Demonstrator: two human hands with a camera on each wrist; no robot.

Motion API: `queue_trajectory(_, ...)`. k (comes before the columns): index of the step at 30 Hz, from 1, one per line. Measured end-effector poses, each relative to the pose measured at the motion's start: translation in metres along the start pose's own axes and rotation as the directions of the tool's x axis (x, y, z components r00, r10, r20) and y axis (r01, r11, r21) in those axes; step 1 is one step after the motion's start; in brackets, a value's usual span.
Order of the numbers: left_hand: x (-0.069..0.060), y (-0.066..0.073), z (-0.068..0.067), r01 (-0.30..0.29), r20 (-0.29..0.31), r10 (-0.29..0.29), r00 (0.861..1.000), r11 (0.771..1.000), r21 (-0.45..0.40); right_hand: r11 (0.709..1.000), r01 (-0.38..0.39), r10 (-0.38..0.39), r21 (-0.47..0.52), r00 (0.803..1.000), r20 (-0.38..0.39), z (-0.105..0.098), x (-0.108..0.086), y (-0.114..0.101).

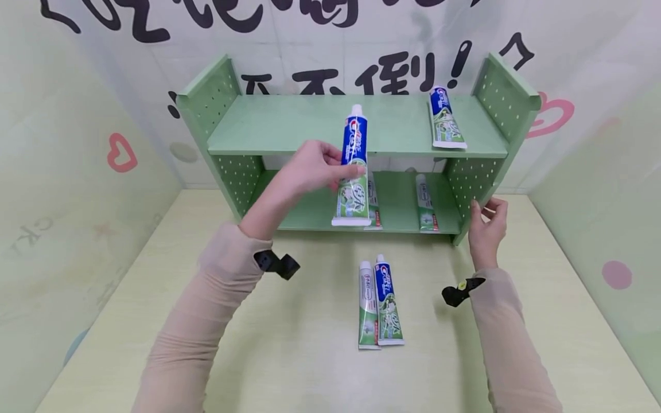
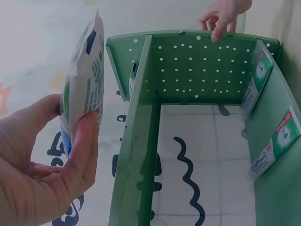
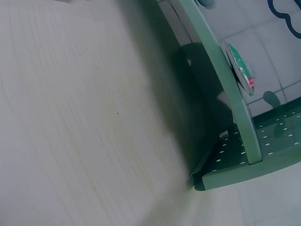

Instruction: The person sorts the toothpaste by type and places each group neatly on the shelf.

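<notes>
A blue, white and green toothpaste tube [image 1: 354,140] is pinched between the thumb and fingers of the left hand [image 1: 315,166], cap up, in front of the upper shelf. The left wrist view shows this tube [image 2: 84,80] side-on in the left hand [image 2: 51,155]. At the right side panel of the green rack [image 1: 289,126], the right hand [image 1: 487,232] grips the panel's edge; the left wrist view shows that hand [image 2: 225,16] with its thumb over the edge. The right wrist view shows the rack [image 3: 235,99], but no hand.
A similar tube [image 1: 445,117] lies on the upper shelf at right. Two white-green tubes, one partly hidden [image 1: 373,195] and one farther right [image 1: 426,201], lie on the lower shelf. On the table, a white-green tube [image 1: 368,304] and a blue-green tube [image 1: 388,301] lie side by side.
</notes>
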State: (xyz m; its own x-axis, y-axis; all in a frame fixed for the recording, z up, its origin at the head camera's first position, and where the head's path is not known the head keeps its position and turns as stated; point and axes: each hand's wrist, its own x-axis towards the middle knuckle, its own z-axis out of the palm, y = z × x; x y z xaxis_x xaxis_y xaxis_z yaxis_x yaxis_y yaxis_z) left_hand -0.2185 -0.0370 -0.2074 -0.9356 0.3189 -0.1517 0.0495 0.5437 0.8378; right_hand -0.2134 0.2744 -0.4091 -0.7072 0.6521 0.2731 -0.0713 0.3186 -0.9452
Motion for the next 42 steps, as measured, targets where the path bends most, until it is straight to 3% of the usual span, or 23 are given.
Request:
queue_trajectory(6,0.023,0.017,-0.008,0.014,-0.024,-0.013,1.000,0.999,0.043,1.000,-0.006,0.006,0.006,1.000,-0.003,-0.002,0.003,-0.001)
queue_trajectory(12,0.045,0.026,-0.010,0.061,-0.049,-0.058,0.997,0.997,0.051,1.000,-0.020,0.020,0.000,1.000,-0.004,-0.003,0.004,-0.001)
queue_trajectory(22,0.073,0.035,-0.016,0.152,-0.110,-0.147,0.983,0.988,0.034,1.000,-0.004,0.004,0.014,1.000,-0.001,0.001,0.005,0.002)
queue_trajectory(31,0.096,0.039,-0.023,0.246,-0.157,-0.223,0.962,0.957,0.151,1.000,-0.003,0.003,0.021,1.000,-0.002,0.004,0.004,0.003)
queue_trajectory(42,0.121,0.041,-0.022,0.266,-0.169,-0.243,0.955,0.956,0.127,0.999,0.023,-0.022,0.038,1.000,-0.014,0.005,0.003,0.005)
